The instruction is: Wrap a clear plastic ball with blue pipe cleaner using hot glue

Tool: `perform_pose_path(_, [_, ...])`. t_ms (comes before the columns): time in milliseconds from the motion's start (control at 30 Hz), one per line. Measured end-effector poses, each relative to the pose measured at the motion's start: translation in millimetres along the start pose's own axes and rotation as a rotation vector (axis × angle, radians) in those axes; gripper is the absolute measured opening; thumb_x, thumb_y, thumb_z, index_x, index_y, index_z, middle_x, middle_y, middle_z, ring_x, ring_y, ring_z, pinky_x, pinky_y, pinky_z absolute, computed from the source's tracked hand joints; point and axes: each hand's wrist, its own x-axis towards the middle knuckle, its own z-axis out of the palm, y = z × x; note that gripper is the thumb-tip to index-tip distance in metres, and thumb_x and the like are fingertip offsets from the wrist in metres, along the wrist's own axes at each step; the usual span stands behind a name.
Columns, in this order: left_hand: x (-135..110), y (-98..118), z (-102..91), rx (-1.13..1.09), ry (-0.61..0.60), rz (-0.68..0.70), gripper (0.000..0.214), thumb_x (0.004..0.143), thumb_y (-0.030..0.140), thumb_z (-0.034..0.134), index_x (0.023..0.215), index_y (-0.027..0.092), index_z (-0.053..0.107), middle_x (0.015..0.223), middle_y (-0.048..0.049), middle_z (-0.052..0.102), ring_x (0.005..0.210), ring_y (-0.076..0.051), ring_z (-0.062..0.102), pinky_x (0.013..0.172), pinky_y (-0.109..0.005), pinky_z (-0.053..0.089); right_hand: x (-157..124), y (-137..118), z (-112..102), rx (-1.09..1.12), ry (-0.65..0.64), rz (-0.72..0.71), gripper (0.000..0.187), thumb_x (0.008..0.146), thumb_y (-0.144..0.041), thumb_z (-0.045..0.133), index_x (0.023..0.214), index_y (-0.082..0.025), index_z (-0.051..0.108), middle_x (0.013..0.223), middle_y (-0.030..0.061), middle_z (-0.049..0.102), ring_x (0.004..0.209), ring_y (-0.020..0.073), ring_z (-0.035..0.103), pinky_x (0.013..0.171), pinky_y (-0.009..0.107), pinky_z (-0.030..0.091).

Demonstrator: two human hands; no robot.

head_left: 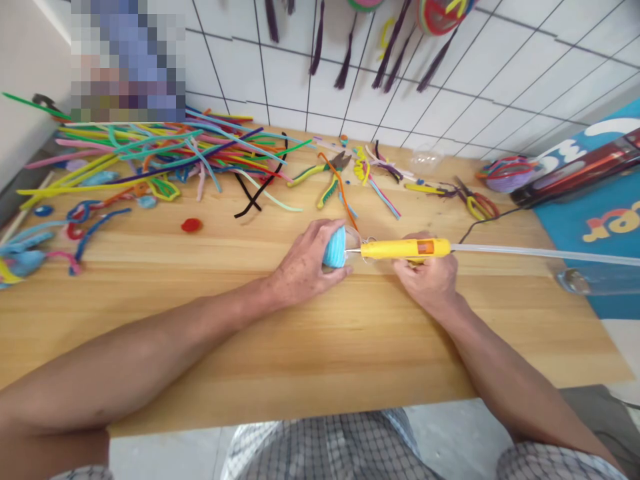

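My left hand [305, 260] is wrapped round a light blue fuzzy piece [335, 248] near the middle of the wooden table [300, 347]. In my right hand [427, 275] is a yellow glue gun [400, 249], its metal tip touching the blue piece's right side. A clear glue stick [540, 253] pokes out of the gun's rear toward the right. An orange pipe cleaner [343, 190] runs from behind the blue piece to the back of the table.
Several coloured pipe cleaners [160, 150] are heaped at the back left. Yellow-handled pliers [325, 177] lie behind my hands, scissors [475, 200] at the back right. A red pompom [191, 225] sits left of centre. Tassels hang on the tiled wall [350, 60].
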Motion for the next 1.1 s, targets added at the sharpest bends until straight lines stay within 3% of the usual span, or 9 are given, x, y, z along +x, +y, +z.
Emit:
perform_pose_path(267, [0.3, 0.2, -1.0, -0.003, -0.015, -0.006, 0.083, 0.089, 0.032, 0.080, 0.158, 0.021, 0.036, 0.152, -0.0203, 0.052, 0.144, -0.035, 0.055, 0.121, -0.056, 0.049, -0.6, 1.1, 0.6, 0.001, -0.005, -0.015, 0.017, 0.071, -0.021, 0.058, 0.085, -0.025, 0.065, 0.076, 0.0035, 0.075, 0.063, 0.0221, 0.070, 0.060, 0.032, 0.056])
perform_pose_path(433, [0.3, 0.6, -1.7, -0.007, -0.016, -0.004, 0.081, 0.090, 0.032, 0.080, 0.157, 0.019, 0.037, 0.151, -0.0213, 0.053, 0.143, -0.035, 0.055, 0.121, -0.055, 0.049, -0.7, 0.0, -0.4, -0.013, -0.018, 0.056, 0.019, 0.071, -0.024, 0.058, 0.089, -0.025, 0.065, 0.073, 0.0027, 0.073, 0.059, 0.0219, 0.067, 0.057, 0.033, 0.055])
perform_pose_path(667, [0.0, 1.1, -1.0, -0.008, -0.013, -0.015, 0.084, 0.089, 0.032, 0.081, 0.159, 0.024, 0.036, 0.152, -0.0183, 0.053, 0.144, -0.034, 0.055, 0.122, -0.055, 0.049, 1.4, -1.8, -2.9, -0.007, -0.055, 0.095, 0.019, 0.071, -0.027, 0.058, 0.089, -0.026, 0.065, 0.074, 0.0032, 0.074, 0.060, 0.0226, 0.067, 0.059, 0.034, 0.056])
perform_pose_path(1100, [0.7, 3.3, -2.2, 0.008, -0.029, -0.010, 0.081, 0.090, 0.030, 0.079, 0.158, 0.021, 0.037, 0.152, -0.0194, 0.052, 0.144, -0.034, 0.054, 0.122, -0.054, 0.049, 0.0, 0.8, -0.9, 0.016, -0.059, 0.117, 0.021, 0.070, -0.025, 0.059, 0.090, -0.025, 0.064, 0.066, 0.0014, 0.067, 0.057, 0.0221, 0.062, 0.057, 0.034, 0.051])
